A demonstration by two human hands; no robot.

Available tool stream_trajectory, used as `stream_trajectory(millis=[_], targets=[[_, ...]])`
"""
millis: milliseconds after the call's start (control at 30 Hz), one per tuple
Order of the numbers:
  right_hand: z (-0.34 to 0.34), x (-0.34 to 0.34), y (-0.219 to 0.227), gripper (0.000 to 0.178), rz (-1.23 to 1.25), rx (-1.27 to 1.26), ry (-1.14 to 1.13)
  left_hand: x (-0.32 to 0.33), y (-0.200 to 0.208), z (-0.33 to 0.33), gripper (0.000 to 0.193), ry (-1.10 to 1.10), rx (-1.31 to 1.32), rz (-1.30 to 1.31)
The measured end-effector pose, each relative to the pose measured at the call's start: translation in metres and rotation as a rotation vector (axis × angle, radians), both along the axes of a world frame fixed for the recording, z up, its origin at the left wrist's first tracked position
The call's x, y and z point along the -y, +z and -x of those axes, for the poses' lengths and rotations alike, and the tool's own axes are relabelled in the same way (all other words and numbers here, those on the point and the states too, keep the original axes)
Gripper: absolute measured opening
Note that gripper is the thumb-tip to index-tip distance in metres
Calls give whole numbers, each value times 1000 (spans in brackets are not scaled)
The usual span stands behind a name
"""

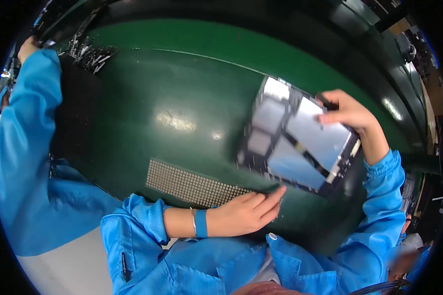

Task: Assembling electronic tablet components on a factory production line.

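Observation:
Tilted above the green work surface is a flat dark-framed panel (310,142), like an opened tablet, slightly blurred. Bright reflective plates and a dark ribbon strip show on its face. My right hand (347,112) grips its far right edge, thumb over the face and fingers at the rim. A small black piece (327,102) shows by those fingers; what it is I cannot tell. With fingers stretched out, my left hand (243,215) lies near the panel's close edge, wearing a blue wrist band (201,223). Just beyond it lies a sheet of small pale squares (187,184), partly covered by the hand.
On the left, a blue-sleeved person's hand (28,49) reaches toward dark items at the back. A black box (76,110) with many thin strips (86,55) sticking out stands beside that arm. A raised green ledge (206,44) runs along the far side of the work surface (133,128).

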State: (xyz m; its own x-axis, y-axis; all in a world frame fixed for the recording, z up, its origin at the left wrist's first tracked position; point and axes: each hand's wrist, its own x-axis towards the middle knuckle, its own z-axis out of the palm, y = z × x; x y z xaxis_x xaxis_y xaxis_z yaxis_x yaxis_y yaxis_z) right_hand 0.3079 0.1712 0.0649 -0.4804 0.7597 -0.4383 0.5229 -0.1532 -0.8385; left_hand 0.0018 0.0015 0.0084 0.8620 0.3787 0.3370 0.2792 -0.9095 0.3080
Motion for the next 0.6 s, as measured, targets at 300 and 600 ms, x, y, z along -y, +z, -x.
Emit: stream_trajectory(millis=[300, 600], targets=[[82, -186, -81, 45, -51, -520, -914, 7, -15, -1, 32, -28, 113, -5], [-3, 39, 92, 38, -858, 701, -67, 2, -9, 4, 43, -37, -14, -61]])
